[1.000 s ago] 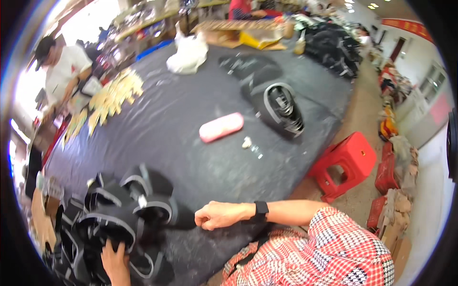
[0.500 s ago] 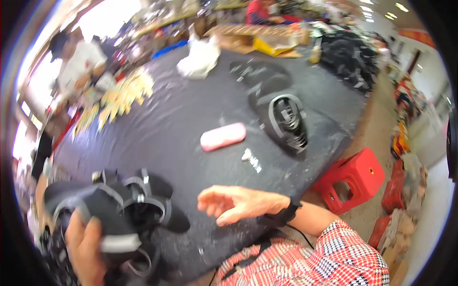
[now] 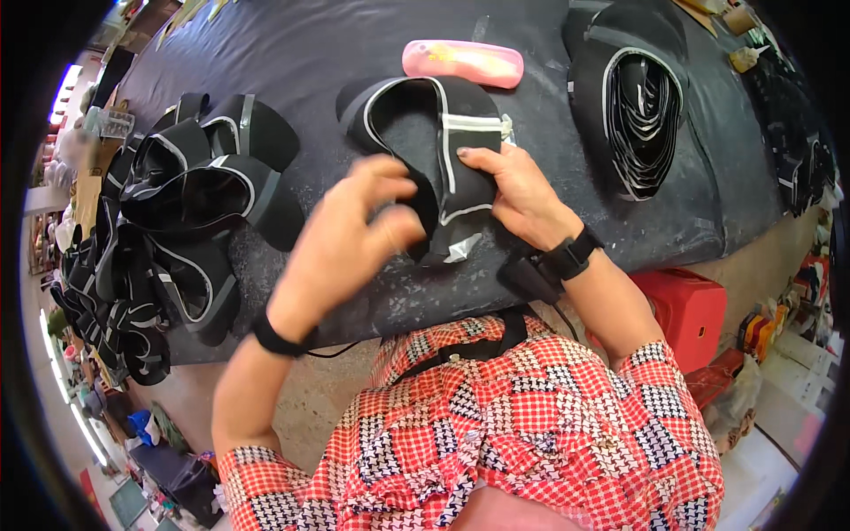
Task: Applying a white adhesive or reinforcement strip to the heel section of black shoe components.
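Observation:
In front of me a black visor-like fabric piece (image 3: 471, 188) with pale edging stands on the dark table, curved into a loop. My right hand (image 3: 531, 196) grips its right side, with the thumb on the outer face and the fingers hidden behind. Close to its lower left edge is my left hand (image 3: 347, 234), slightly blurred, its fingers curled but apart and nothing held. A shiny clear scrap (image 3: 462, 249) shows at the piece's bottom edge. Just beyond the loop lies a pink oblong case (image 3: 465, 64).
Many similar black pieces (image 3: 228, 190) lie heaped on the left of the table (image 3: 354, 314). A nested stack of them (image 3: 639, 119) sits at the right. Beyond the near right edge is a red stool (image 3: 686, 319). A small bottle (image 3: 745, 58) stands far right.
My left hand has left the heap and come to the middle. A black piece is now before me, held by my right hand, which was free. The view has tilted downward.

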Available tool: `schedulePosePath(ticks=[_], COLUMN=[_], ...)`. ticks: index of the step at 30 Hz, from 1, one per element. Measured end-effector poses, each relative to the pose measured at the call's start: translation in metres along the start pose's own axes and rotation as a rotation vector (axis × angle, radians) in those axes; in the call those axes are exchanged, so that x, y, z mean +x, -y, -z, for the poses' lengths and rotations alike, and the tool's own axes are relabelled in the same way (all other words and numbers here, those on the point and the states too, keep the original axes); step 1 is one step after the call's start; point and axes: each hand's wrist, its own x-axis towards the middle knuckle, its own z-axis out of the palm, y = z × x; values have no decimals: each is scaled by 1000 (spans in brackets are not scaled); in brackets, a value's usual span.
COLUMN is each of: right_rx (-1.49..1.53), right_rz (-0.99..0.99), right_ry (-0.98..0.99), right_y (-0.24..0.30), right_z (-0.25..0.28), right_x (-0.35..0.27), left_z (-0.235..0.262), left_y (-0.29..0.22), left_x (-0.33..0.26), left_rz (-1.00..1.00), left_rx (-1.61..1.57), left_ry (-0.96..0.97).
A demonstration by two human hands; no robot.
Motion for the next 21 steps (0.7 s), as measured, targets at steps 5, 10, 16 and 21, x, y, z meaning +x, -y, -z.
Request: schedulePosePath(ticks=[5,10,16,21], right_rx=[101,-190,-112,7], right_rz=[-96,-248,-272,-315], right_ry=[240,476,502,574], right_y=[10,32,19,15], right_z=[-6,-20,-25,-38], right_x=[13,-8,5,-6], left_z=[-60,-46,-33,-15], left_y=[5,0,-1,6], left_x=[-29,-42,-48,-56], left_rz=[149,339,272,299], left_rx=[-63,-907,-1130,-920], left_ry=[-314,-393,-288,-243])
